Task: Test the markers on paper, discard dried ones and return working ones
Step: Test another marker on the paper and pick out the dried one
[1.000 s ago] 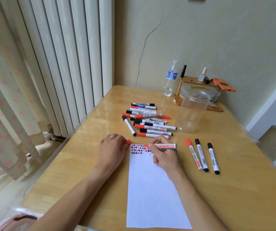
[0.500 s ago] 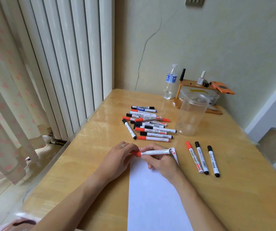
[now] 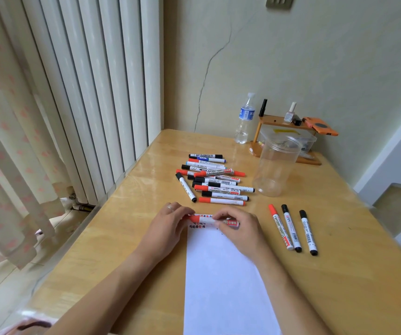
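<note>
Both your left hand [image 3: 170, 222] and right hand [image 3: 237, 226] grip one red marker [image 3: 203, 218] over the paper [image 3: 221, 274]; three markers [image 3: 291, 229] lie sorted, a pile [image 3: 215, 180] awaits mid-surface.

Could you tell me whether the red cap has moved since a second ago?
Yes. The red cap, then held apart left of the paper, is now on the marker.

Water bottle [image 3: 245, 119] by wall; wooden rack [image 3: 282, 122] beside it, nail polish [image 3: 291, 112] on top.

left hand [image 3: 170, 226] + right hand [image 3: 237, 226] | hold red marker [image 3: 203, 218] | over paper [image 3: 226, 286]
</note>
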`<state>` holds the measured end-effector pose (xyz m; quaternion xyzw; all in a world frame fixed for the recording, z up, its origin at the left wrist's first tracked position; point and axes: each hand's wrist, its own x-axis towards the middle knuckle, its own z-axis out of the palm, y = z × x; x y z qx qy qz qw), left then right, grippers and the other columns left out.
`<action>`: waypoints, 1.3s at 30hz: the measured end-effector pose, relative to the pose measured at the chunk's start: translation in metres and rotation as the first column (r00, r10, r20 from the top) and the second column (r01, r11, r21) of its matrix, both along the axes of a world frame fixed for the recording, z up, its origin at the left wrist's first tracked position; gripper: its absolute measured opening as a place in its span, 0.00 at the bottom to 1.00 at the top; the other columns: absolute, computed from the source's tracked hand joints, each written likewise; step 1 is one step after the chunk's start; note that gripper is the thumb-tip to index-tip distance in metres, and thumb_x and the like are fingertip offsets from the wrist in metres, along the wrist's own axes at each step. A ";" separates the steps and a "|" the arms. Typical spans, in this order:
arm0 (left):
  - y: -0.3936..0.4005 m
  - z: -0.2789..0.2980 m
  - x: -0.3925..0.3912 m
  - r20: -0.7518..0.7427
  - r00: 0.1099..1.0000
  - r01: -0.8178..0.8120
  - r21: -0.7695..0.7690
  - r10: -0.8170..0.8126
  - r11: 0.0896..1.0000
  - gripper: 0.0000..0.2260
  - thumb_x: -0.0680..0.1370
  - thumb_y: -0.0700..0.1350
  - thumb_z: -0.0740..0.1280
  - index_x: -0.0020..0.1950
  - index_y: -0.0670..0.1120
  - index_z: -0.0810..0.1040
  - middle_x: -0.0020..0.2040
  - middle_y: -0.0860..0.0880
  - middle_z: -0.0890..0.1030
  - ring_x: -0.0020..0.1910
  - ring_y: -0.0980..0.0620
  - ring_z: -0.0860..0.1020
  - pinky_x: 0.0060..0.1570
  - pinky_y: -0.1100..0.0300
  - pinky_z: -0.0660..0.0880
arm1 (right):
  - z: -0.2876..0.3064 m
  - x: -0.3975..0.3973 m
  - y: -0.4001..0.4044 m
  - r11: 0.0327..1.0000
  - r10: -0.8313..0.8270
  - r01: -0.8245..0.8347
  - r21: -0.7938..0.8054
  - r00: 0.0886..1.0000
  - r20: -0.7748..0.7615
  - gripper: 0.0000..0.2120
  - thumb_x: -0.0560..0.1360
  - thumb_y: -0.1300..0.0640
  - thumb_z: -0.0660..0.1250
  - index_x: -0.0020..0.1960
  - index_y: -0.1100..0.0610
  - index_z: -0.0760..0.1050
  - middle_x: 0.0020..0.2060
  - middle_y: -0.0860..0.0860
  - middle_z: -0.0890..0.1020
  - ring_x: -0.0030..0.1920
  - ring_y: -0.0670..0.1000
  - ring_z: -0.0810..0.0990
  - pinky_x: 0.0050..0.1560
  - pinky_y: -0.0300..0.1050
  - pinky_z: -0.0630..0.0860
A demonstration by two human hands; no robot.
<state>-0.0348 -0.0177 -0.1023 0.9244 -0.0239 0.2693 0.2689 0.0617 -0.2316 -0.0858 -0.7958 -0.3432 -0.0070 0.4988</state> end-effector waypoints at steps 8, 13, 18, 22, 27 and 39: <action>0.000 0.001 -0.002 -0.021 0.993 0.119 0.016 -0.119 0.993 0.11 0.80 0.38 0.69 0.61 0.48 0.84 0.50 0.51 0.81 0.50 0.53 0.76 0.50 0.69 0.68 | -0.013 -0.007 0.017 0.980 0.092 -0.025 -0.199 0.938 0.333 0.07 0.74 0.57 0.76 0.50 0.53 0.80 0.43 0.39 0.76 0.48 0.43 0.73 0.49 0.38 0.70; 0.002 0.001 -0.003 -0.008 0.991 0.130 0.012 -0.130 0.991 0.12 0.80 0.37 0.69 0.61 0.48 0.84 0.49 0.50 0.82 0.48 0.52 0.78 0.48 0.66 0.71 | -0.017 -0.014 0.020 0.970 0.045 0.101 -0.222 0.819 0.571 0.06 0.77 0.54 0.72 0.52 0.53 0.78 0.46 0.46 0.80 0.46 0.51 0.79 0.44 0.47 0.78; 0.004 0.002 -0.002 0.010 0.988 0.151 0.010 -0.151 0.989 0.12 0.79 0.37 0.68 0.59 0.48 0.85 0.49 0.51 0.82 0.48 0.52 0.78 0.48 0.64 0.73 | -0.018 -0.022 0.022 0.967 0.056 0.104 -0.234 0.806 0.590 0.11 0.82 0.46 0.61 0.53 0.52 0.76 0.47 0.47 0.79 0.40 0.55 0.82 0.33 0.48 0.78; 0.005 0.000 -0.003 0.037 0.986 0.164 0.024 -0.165 0.986 0.10 0.79 0.39 0.68 0.56 0.48 0.86 0.48 0.51 0.82 0.48 0.51 0.79 0.48 0.59 0.76 | -0.019 -0.024 0.022 0.969 0.082 0.069 -0.237 0.817 0.571 0.11 0.82 0.46 0.58 0.52 0.53 0.73 0.47 0.47 0.80 0.39 0.55 0.81 0.32 0.45 0.75; 0.002 -0.002 -0.003 0.059 0.979 0.194 0.038 -0.196 0.980 0.09 0.80 0.42 0.67 0.55 0.48 0.86 0.46 0.50 0.81 0.47 0.53 0.77 0.46 0.60 0.74 | -0.018 -0.023 0.021 0.958 0.106 0.052 -0.282 0.850 0.517 0.10 0.83 0.45 0.56 0.51 0.50 0.70 0.45 0.48 0.79 0.39 0.56 0.78 0.34 0.42 0.66; -0.004 -0.004 -0.002 0.110 0.987 0.105 0.082 -0.114 0.991 0.13 0.82 0.46 0.62 0.60 0.50 0.84 0.49 0.52 0.80 0.49 0.51 0.77 0.47 0.58 0.76 | 0.007 -0.025 0.017 0.926 0.130 -0.013 -0.378 0.949 0.287 0.04 0.82 0.52 0.63 0.52 0.53 0.72 0.48 0.46 0.77 0.47 0.53 0.76 0.44 0.51 0.74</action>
